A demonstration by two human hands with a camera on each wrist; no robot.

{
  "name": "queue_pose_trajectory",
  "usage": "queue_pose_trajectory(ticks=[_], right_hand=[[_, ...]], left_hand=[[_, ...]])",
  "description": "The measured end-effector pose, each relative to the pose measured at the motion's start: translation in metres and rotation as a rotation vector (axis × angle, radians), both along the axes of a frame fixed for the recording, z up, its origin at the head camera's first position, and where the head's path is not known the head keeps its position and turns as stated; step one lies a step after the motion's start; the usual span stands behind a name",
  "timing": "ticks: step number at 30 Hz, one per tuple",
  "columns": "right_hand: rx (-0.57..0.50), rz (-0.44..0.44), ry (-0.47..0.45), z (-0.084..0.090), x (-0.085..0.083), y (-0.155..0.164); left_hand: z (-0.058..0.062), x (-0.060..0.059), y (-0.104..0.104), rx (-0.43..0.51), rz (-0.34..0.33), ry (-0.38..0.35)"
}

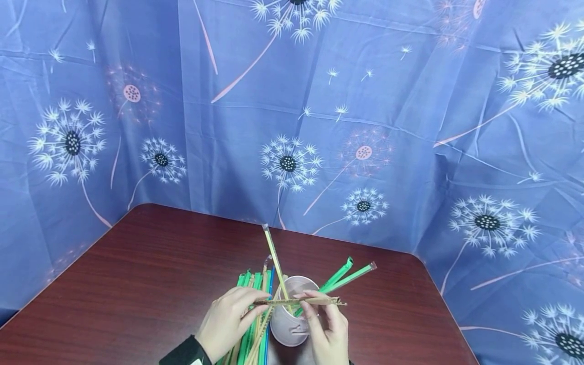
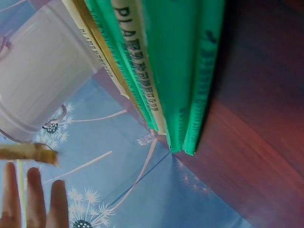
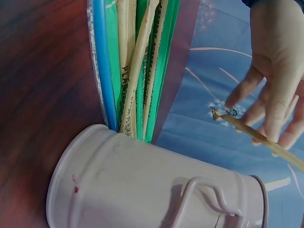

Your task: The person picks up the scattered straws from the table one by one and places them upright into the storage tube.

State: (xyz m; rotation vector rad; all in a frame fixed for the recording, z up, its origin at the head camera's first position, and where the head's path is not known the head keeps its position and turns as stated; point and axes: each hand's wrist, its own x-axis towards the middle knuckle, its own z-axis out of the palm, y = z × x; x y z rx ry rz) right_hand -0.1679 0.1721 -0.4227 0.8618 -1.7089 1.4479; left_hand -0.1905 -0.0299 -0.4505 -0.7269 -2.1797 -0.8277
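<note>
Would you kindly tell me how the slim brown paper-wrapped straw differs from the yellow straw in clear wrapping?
The slim brown paper-wrapped straw lies nearly level, pinched by the left hand and right hand; the yellow straw in clear wrapping leans steeply in the pale grey cup. Brown wrapping covers the first, while the second's yellow shows through. Both are long and thin.

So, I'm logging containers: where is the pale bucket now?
In the head view, the bucket stands on the table, between the green-and-tan packets on its left and the right hand.
</note>
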Motion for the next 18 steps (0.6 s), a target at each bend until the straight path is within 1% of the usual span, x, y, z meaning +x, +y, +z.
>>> queue_pose_trajectory(ticks=[3, 6, 8, 11, 16, 18], right_hand=[[-0.038, -0.071, -0.008, 0.003, 0.001, 0.002], [-0.066, -0.174, -0.028, 0.005, 0.003, 0.003], [-0.104, -0.205, -0.035, 0.007, 0.004, 0.004], [-0.164, -0.23, -0.051, 0.009, 0.005, 0.004], [-0.267, -0.269, -0.062, 0.011, 0.006, 0.004], [-0.31, -0.283, -0.06, 0.012, 0.007, 0.003]], left_hand=[[0.0, 0.002, -0.001, -0.034, 0.054, -0.111], [-0.001, 0.002, -0.003, -0.102, 0.092, -0.219], [-0.003, 0.001, -0.005, -0.152, 0.11, -0.265], [-0.009, 0.001, -0.009, -0.206, 0.135, -0.327], [-0.018, -0.002, -0.013, -0.243, 0.178, -0.479], [-0.021, -0.004, -0.015, -0.257, 0.193, -0.524]])
